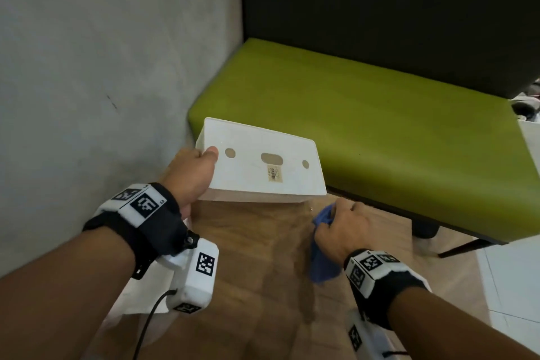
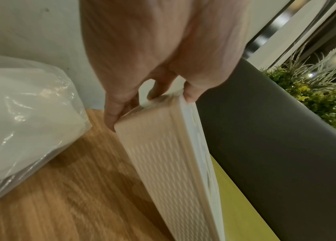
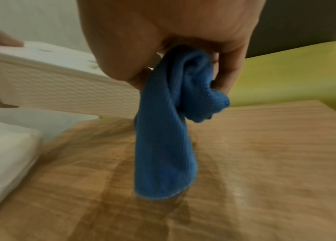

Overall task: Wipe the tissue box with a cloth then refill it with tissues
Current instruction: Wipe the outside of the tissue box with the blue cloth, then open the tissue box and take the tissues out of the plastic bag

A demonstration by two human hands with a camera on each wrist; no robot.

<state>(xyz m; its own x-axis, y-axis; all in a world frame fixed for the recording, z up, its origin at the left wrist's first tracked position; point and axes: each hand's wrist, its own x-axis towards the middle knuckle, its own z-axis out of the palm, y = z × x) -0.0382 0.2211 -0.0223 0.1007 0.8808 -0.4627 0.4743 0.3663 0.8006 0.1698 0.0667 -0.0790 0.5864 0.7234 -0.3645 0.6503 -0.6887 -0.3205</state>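
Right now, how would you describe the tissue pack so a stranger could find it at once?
Look at the wooden table in front of the green bench. The tissue pack lies at the table's left edge by the grey wall. It is soft, white and wrapped in clear plastic, unlike the hard ribbed tissue box.

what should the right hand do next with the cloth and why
Probably bring the blue cloth up onto the tissue box: the left hand holds the box lifted and tilted off the table, while the right hand grips the cloth just beside it, not touching.
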